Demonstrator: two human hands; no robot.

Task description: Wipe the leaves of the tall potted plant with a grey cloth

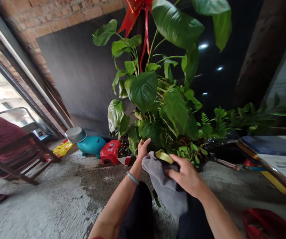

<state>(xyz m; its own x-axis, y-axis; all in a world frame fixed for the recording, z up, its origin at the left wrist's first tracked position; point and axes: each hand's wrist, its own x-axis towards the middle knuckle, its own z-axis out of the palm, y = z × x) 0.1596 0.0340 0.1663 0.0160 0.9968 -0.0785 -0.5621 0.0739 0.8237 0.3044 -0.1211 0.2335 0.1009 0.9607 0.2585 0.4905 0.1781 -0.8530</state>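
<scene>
A tall potted plant with broad green leaves point(141, 89) stands before me. My left hand point(142, 149), with a pale bangle on the wrist, is at the lower edge of a low, dark green leaf point(154, 132). Its thumb and fingers close on that edge, partly hidden. In my right hand point(185, 172) is a grey cloth point(158, 169), bunched at the top and hanging down between my knees. A yellow-green piece point(164, 156) sits at the cloth's top against my fingers; whether it is a leaf or fabric I cannot tell.
Left of the plant are a red stool point(110, 151), a teal animal-shaped seat point(92, 146) and a metal basin point(75, 134). A person in a maroon top sits on a wooden chair point(21, 159) at far left. A table point(277, 149) is at right, a red bag point(267, 224) below.
</scene>
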